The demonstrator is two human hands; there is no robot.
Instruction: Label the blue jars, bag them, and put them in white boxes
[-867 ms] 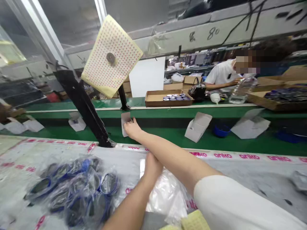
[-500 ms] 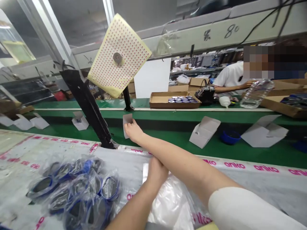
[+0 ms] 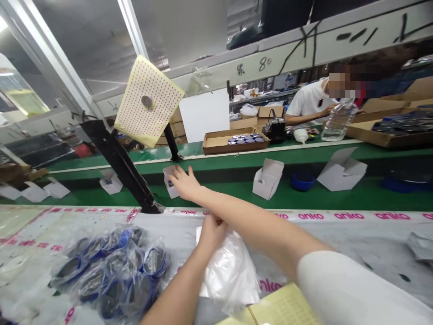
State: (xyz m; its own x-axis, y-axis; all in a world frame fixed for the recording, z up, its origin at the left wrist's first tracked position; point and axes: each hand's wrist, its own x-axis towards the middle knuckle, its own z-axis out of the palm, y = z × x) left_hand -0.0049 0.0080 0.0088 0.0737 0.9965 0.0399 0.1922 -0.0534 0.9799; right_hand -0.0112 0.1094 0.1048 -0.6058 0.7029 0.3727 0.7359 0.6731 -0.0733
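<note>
Cardboard box (image 3: 170, 187) — thin, white — touching the right hand (image 3: 187, 183).

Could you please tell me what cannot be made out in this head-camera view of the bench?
All in the head view:
The left hand: its fingers hide what they touch at the top of the clear plastic bag.
The right hand: it hides part of the small white box, and the dark item inside is unclear.
The blue-rimmed goggles: their plastic wrap blurs the detail.
The round items: too small to identify.
The yellow sheet: cut off by the bottom edge.
</note>
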